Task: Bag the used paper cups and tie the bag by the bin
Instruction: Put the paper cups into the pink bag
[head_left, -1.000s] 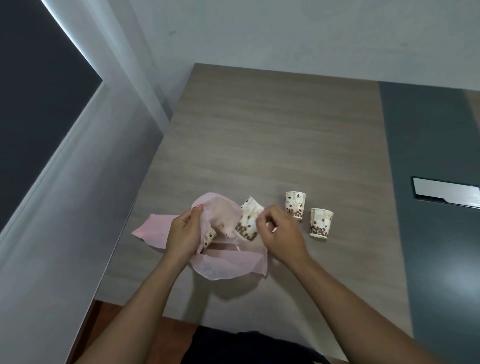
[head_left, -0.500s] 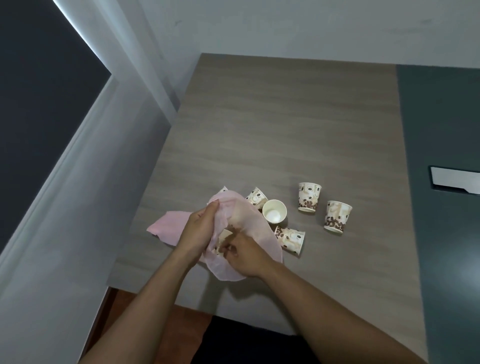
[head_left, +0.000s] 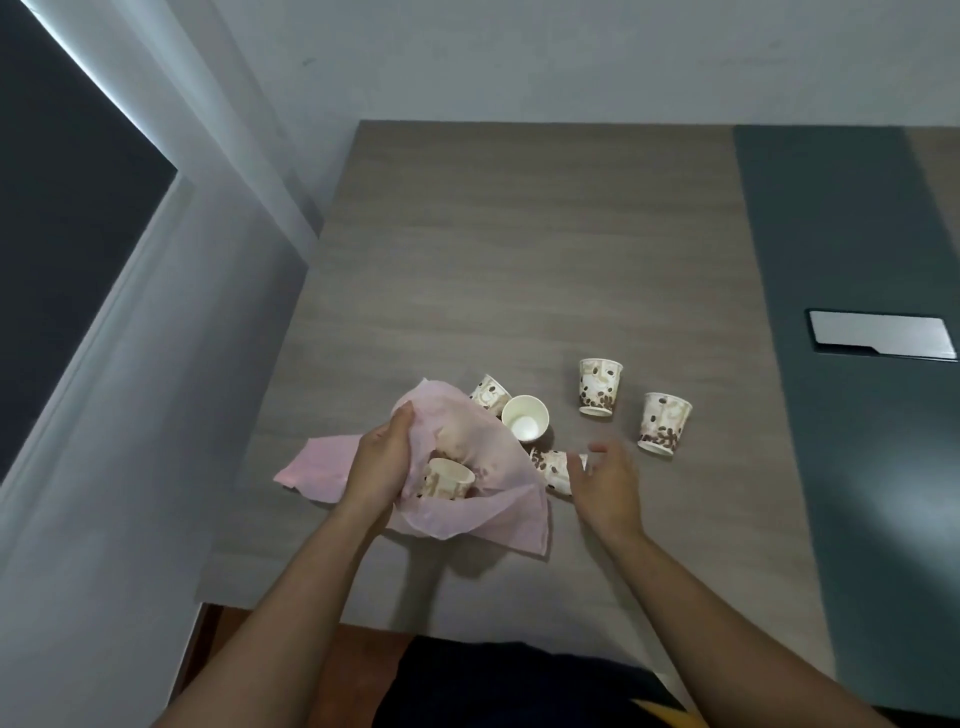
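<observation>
Cups (head_left: 600, 387): five loose near the table's (head_left: 519, 234) near edge, one inside the pink bag (head_left: 467, 519); light, thin-walled, probably crushable, best held round the side; left hand (head_left: 382, 462) grips the flimsy bag's mouth, right hand (head_left: 602, 483) open-fingered over a toppled cup (head_left: 550, 465).

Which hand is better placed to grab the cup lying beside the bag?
Right. The right hand is open at the lying cup, while the left hand holds the bag open.
</observation>
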